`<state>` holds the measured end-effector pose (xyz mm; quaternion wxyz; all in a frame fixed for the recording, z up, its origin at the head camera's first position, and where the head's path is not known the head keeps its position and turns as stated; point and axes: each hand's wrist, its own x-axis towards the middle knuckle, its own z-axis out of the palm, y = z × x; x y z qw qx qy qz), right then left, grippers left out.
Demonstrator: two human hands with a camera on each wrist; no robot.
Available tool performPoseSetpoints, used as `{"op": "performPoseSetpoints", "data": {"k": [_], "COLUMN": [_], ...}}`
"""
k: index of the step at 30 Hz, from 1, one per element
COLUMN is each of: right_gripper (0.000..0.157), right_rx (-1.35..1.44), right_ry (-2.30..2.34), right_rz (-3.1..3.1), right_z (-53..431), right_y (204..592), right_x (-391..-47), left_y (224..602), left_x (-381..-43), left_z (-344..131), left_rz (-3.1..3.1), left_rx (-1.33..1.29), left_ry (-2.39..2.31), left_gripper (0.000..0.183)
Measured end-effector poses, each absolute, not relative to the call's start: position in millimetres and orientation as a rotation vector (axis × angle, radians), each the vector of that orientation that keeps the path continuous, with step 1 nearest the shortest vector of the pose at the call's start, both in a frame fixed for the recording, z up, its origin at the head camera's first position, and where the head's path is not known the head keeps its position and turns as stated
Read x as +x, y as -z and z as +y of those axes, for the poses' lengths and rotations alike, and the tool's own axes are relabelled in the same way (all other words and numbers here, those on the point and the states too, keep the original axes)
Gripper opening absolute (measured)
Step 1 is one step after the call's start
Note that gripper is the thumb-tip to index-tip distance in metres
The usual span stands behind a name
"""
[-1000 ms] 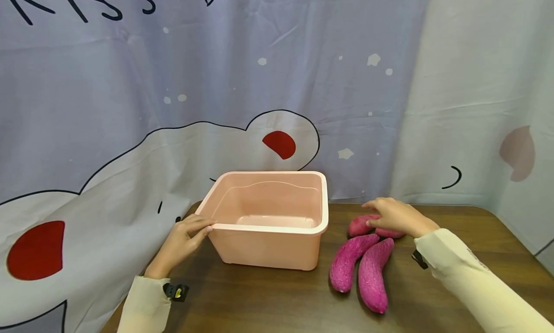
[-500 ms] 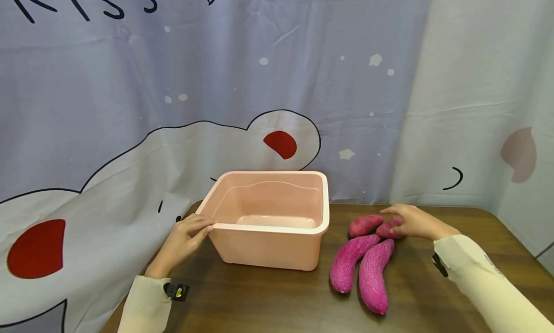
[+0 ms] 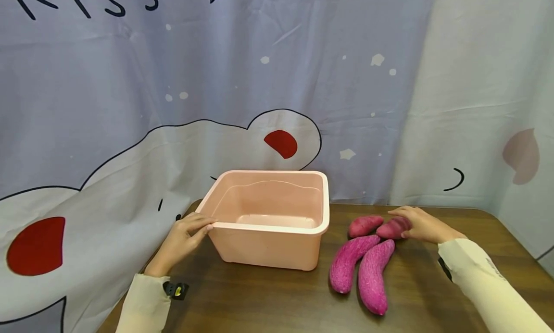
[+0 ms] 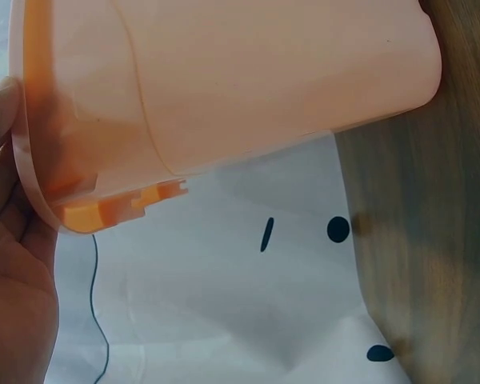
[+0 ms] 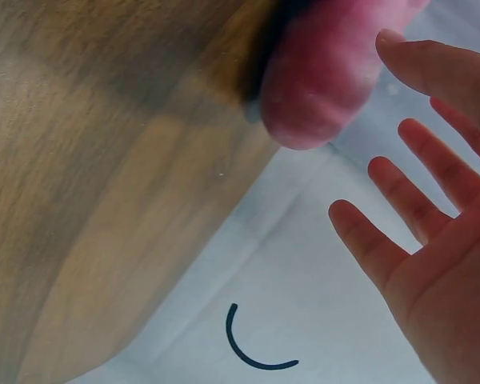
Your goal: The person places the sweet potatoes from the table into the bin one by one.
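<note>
At the near-left corner of a pink plastic tub [image 3: 268, 246], my left hand [image 3: 183, 241] grips the rim, with the thumb [image 4: 2, 112] at the rim's edge in the left wrist view. My right hand [image 3: 426, 226] is by the right-hand sweet potato [image 3: 393, 228], its fingers spread and reaching over it from the right. In the right wrist view the thumb is close to that sweet potato [image 5: 320, 88]; whether it touches cannot be told. Another sweet potato [image 3: 365, 226] lies just left of it. Two purple eggplants [image 3: 373, 277] lie nearer the front.
Everything stands on a brown wooden table [image 3: 259, 299]. A printed curtain [image 3: 242, 83] hangs behind it and along the left and right. The visible inside of the tub holds nothing.
My right hand has moved right, from over the two sweet potatoes to the right-hand one. The left hand keeps its hold on the tub's rim.
</note>
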<state>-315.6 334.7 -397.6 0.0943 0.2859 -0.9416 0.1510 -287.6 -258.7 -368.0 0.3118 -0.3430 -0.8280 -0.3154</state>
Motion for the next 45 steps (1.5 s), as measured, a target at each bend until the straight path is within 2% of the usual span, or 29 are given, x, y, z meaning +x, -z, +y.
{"op": "performPoseSetpoints", "data": {"k": [17, 29, 45], "right_gripper": [0.061, 0.062, 0.063], "right_rx": [0.901, 0.802, 0.783], "right_ry": [-0.357, -0.361, -0.363], "right_rz": [-2.704, -2.81, -2.837], "right_z": [349, 345, 346], "right_y": [422, 423, 426], "right_x": [-325, -324, -328], "left_y": [368, 345, 343], "left_x": [-289, -266, -263], "left_z": [-256, -238, -239], "left_rz": [-2.173, -2.18, -2.171], "left_rx": [-0.901, -0.89, -0.887], "left_ry": [0.847, 0.862, 0.848], "left_gripper": [0.023, 0.02, 0.021]}}
